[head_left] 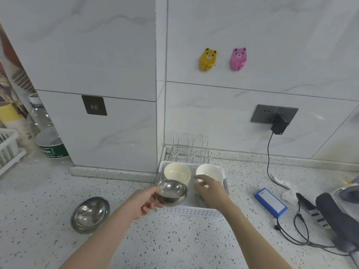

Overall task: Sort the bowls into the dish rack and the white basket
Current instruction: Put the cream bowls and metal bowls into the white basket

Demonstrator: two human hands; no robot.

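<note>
- Bowls are being sorted on a speckled counter [48, 200]; two cream bowls, one on the left [177, 172] and one on the right [209, 172], already sit side by side in the white basket [194, 211] near the counter's back edge.
- Left hand [144, 200] pinches the rim of a steel bowl [172, 193], holding it tilted in the air over the basket's near left corner.
- Right hand [210, 191] reaches into the basket, fingers curled just in front of the right cream bowl; whether it grips anything cannot be told.
- A second steel bowl [90, 214] rests on the counter, left of the basket and apart from it.
- A wire dish rack [189, 150] stands behind the basket, against the wall.
- Judged step: placing the held steel bowl. The next move likely calls for carrying it past the cream bowls to the rack without knocking them.
</note>
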